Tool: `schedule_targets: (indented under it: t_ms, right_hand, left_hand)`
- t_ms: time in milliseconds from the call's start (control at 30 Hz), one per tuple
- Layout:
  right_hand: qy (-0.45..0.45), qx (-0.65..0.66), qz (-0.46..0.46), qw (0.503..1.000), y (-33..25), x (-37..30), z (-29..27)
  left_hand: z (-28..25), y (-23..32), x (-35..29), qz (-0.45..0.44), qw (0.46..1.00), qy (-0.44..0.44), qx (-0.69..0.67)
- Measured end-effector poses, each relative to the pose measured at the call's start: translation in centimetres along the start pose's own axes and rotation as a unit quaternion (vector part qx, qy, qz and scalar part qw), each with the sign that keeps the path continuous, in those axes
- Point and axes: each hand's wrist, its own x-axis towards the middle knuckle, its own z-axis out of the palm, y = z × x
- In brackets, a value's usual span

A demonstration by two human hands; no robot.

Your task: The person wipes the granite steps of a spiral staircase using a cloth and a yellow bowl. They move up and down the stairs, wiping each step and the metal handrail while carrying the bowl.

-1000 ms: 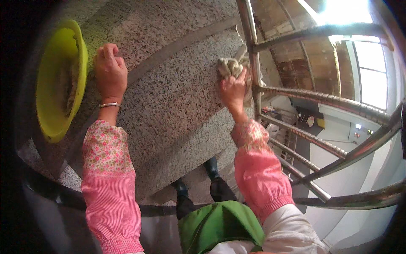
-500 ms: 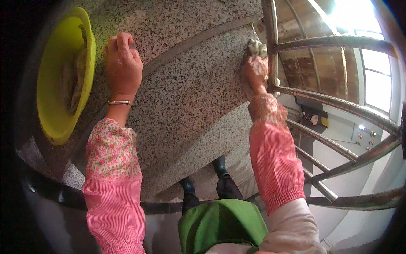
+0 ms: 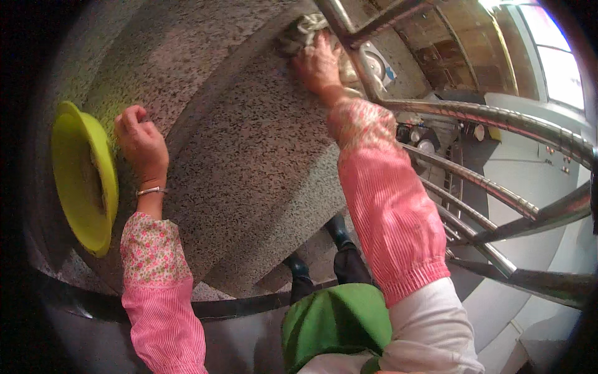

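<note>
My right hand (image 3: 319, 64) is closed on a pale, crumpled cloth (image 3: 309, 26) and presses it to the speckled stone steps (image 3: 249, 131), close beside the metal railing. Part of the cloth shows past the fingers, and the rest is hidden under the hand. My left hand (image 3: 142, 140) rests on the stone with its fingers curled in and nothing seen in them. Just left of it stands a yellow-green plastic basin (image 3: 107, 168). Something brownish, perhaps a cloth, lies against the basin's inner side, mostly hidden by the rim.
Metal railing bars (image 3: 479, 115) run along the right, next to my right forearm. Beyond them, at a lower level, lie several small items and a dark counter (image 3: 461, 149). My dark boots (image 3: 339, 230) stand on a lower step, below a green apron (image 3: 336, 318).
My right hand has moved forward and left with the cloth, along the step by the railing. My left hand stays curled near the basin; the whole view has shifted.
</note>
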Motion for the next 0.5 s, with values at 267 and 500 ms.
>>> schedule_targets:
  t_ms: [267, 500]
  right_hand:
    - [0.006, 0.106, 0.096, 0.99, -2.6, -23.3, -2.6]
    - [0.033, 0.086, 0.247, 0.965, 4.2, -33.0, 2.0]
  left_hand:
    - [-1.0, -0.9, -0.8, 0.014, 0.998, -0.006, 0.056]
    - [0.0, -3.1, -0.1, 0.026, 0.999, -0.004, 0.023]
